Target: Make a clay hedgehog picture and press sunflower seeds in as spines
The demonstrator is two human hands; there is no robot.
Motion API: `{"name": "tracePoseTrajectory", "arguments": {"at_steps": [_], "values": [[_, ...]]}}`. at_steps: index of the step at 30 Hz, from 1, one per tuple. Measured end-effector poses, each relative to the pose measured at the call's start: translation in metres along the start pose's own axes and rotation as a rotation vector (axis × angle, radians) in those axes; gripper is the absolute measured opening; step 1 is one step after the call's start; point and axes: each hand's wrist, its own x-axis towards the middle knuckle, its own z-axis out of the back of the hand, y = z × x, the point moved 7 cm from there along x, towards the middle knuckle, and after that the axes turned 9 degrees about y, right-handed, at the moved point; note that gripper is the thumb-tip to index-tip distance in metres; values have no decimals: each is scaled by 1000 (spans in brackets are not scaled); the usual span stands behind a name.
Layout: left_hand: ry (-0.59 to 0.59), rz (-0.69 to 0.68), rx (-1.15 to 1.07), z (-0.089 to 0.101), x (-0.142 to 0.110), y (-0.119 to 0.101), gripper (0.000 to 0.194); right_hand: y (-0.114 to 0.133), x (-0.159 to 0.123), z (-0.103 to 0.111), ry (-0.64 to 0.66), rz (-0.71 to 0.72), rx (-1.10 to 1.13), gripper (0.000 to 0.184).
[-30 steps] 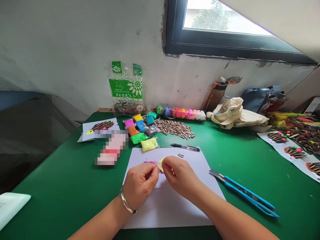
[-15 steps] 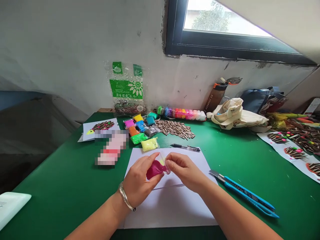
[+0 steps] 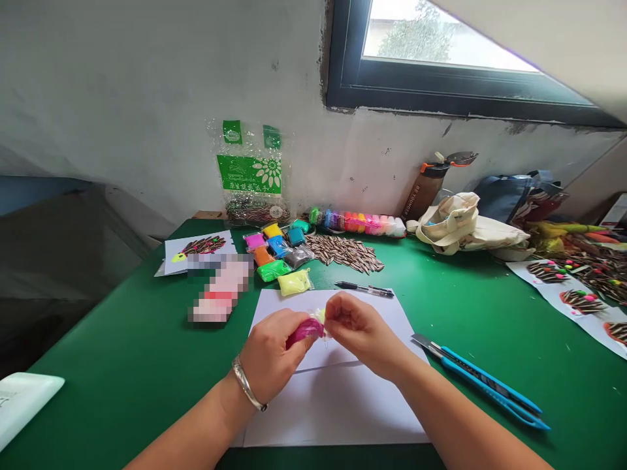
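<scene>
A dark-framed rectangular window (image 3: 441,88) is letting soft daylight into a workroom, a leafy tree (image 3: 418,39) showing through its glass. Below and left of the window, a rough white plaster wall (image 3: 147,111) is stretching across the room, its surface chipped and flaking along the window's lower edge. A pale sloping ceiling (image 3: 563,39) is cutting down across the corner above the window. A long green-topped table (image 3: 108,339) is standing beneath the window against the wall, while a dark blue-grey shape (image 3: 53,261), too shadowed to identify, is sitting well left of the window.
</scene>
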Motion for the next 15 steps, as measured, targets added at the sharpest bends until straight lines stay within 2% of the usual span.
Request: {"name": "tracePoseTrajectory", "arguments": {"at_steps": [5, 8, 11, 13, 15], "values": [[-32, 35, 11, 1, -2, 3, 11, 1, 1, 0, 17, -77, -23, 10], [-75, 52, 33, 2, -4, 6, 12, 8, 1, -1, -10, -51, -70, 14], [-64, 72, 3, 1, -3, 8, 16, 9, -1, -2, -57, -35, -103, 14], [-24, 105, -79, -1, -2, 11, 25, 6, -1, -2, -84, -37, -62, 13], [37, 173, -214, -3, 0, 15, 45, 5, -2, -1, -101, -6, -8, 12]]}}
